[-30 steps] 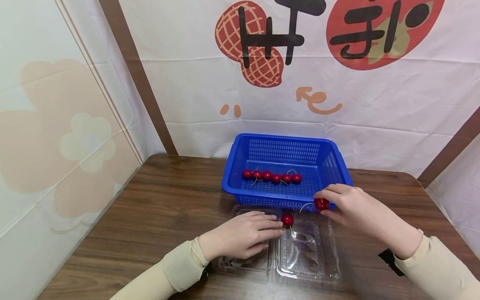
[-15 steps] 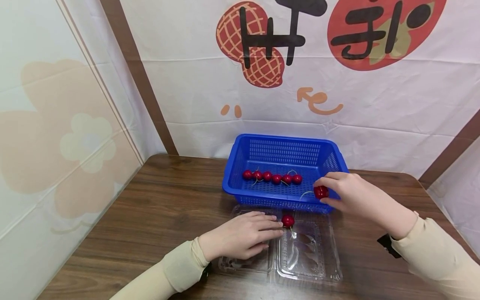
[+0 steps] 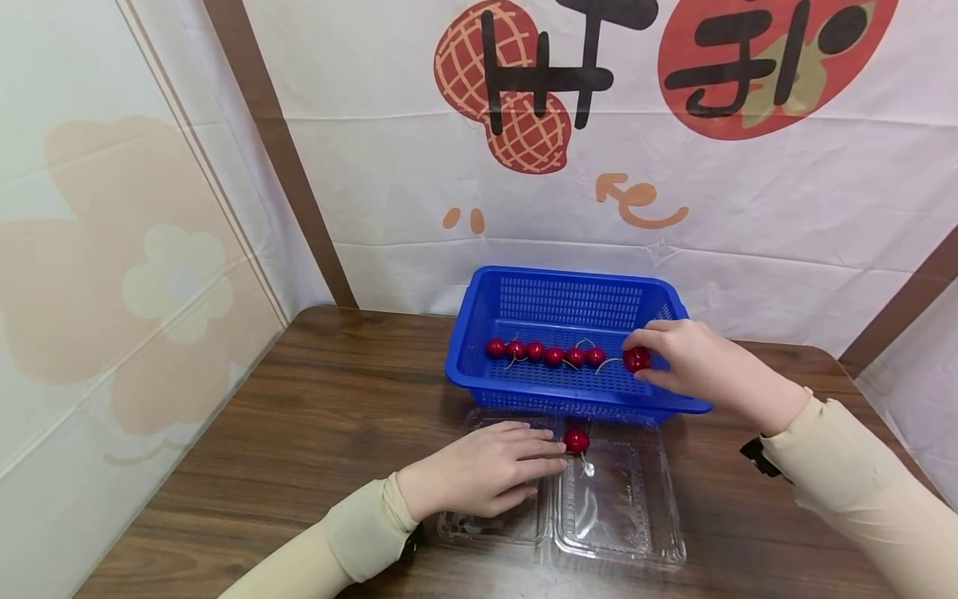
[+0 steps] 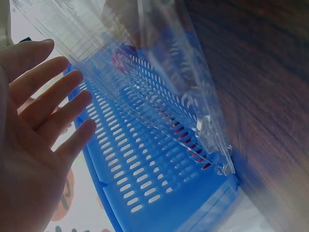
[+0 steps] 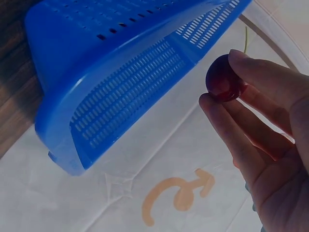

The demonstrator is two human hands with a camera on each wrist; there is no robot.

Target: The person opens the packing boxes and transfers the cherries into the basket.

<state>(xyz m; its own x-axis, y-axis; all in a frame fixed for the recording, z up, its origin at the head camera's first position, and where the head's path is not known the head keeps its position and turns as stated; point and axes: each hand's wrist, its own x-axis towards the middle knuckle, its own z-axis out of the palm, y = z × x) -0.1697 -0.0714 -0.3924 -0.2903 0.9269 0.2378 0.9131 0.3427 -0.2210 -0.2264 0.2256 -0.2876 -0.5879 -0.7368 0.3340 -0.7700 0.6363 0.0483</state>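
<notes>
My right hand [image 3: 692, 362] pinches a red cherry [image 3: 636, 359] between thumb and fingers, over the right end of the blue basket [image 3: 516, 389]; its thin green stem points left. In the right wrist view this cherry [image 5: 223, 79] sits at the fingertips beside the basket's rim. Several cherries [image 3: 535, 351] with stems lie in a row on the basket floor. My left hand [image 3: 486, 470], fingers extended, lies over the left half of a clear plastic clamshell box [image 3: 606, 507]. A single cherry [image 3: 576, 440] is near its fingertips, at the far end of the box.
The basket stands at the back of a brown wooden table [image 3: 299, 416], against a printed white cloth [image 3: 389, 191]. The clear box lies spread open in front of the basket. In the left wrist view the clear plastic [image 4: 207, 130] overlaps the basket.
My right hand has moved away from me and slightly left with the cherry, from the basket's near right rim to above its inside. The left hand stays where it was.
</notes>
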